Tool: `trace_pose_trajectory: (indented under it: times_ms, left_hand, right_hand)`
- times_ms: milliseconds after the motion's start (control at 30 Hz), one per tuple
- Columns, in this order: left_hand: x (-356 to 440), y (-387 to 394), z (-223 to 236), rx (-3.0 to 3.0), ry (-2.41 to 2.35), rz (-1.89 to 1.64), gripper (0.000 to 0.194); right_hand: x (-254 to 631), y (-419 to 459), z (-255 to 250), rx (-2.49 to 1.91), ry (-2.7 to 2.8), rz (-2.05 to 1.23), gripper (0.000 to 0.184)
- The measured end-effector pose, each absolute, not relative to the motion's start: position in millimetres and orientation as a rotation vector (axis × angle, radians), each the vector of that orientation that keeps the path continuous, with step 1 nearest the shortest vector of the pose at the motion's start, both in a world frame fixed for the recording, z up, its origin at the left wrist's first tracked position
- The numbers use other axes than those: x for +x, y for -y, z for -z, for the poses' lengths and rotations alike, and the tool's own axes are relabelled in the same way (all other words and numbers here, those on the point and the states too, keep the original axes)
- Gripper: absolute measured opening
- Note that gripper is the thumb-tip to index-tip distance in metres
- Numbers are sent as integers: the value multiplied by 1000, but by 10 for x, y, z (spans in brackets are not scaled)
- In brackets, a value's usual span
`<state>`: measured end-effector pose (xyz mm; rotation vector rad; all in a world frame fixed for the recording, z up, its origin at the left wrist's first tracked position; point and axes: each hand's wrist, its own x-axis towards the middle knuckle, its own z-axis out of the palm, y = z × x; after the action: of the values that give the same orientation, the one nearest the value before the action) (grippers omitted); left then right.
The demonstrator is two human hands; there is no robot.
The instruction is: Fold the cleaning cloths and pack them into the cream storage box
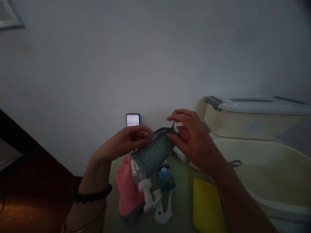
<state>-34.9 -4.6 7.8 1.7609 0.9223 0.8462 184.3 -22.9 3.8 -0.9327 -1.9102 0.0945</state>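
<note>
A grey-green textured cloth [155, 152] with a darker mesh-like upper edge hangs between my two hands. My left hand [136, 137] is closed on its upper left edge, thumb and fingers pinched together. At the upper right corner, near a thin dark loop, my right hand [186, 131] grips the cloth with the thumb below and the fingers curled above. Under the cloth lie a clear bottle with a white pump [145, 191] and a blue bottle [166, 178], both partly covered. A pink towel [128, 187] is beside them on the left.
A phone [132, 120] showing a timer leans against the wall. On the right stands a large cream container [267, 168] with its lid [252, 119] raised. A yellow flat item [207, 207] and a curved white piece [164, 215] lie on the pale green surface [182, 200].
</note>
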Motion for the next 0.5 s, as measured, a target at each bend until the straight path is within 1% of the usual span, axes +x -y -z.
trace_pose_trajectory:
  times_ms: [33, 67, 133, 200, 267, 367, 467, 500]
  left_hand:
    - [-333, 35, -85, 1768, -983, -964, 16]
    - [-312, 29, -94, 1777, -1051, -1086, 15]
    - [-254, 41, -119, 1818, -1166, -1254, 18]
    - [-175, 83, -147, 1911, -1177, -1261, 20]
    - [-86, 137, -171, 2030, -1081, -1168, 18]
    - [19, 181, -181, 2138, -983, -1100, 18]
    - [51, 163, -157, 2043, -1067, -1251, 16]
    - [47, 152, -146, 1969, -1090, -1316, 19]
  right_hand:
    - [1808, 237, -27, -994, 1804, -47, 35]
    - [1772, 247, -15, -1060, 1718, -44, 39]
    - [1702, 267, 9, -1157, 1664, -196, 35]
    - [1647, 281, 35, -1167, 1727, -476, 35]
    - [1610, 281, 63, -1129, 1752, -664, 38]
    - [1587, 255, 89, -1066, 1704, -698, 34]
    - [1588, 232, 76, -963, 1710, -714, 25]
    - [1589, 231, 67, -924, 1722, -712, 23]
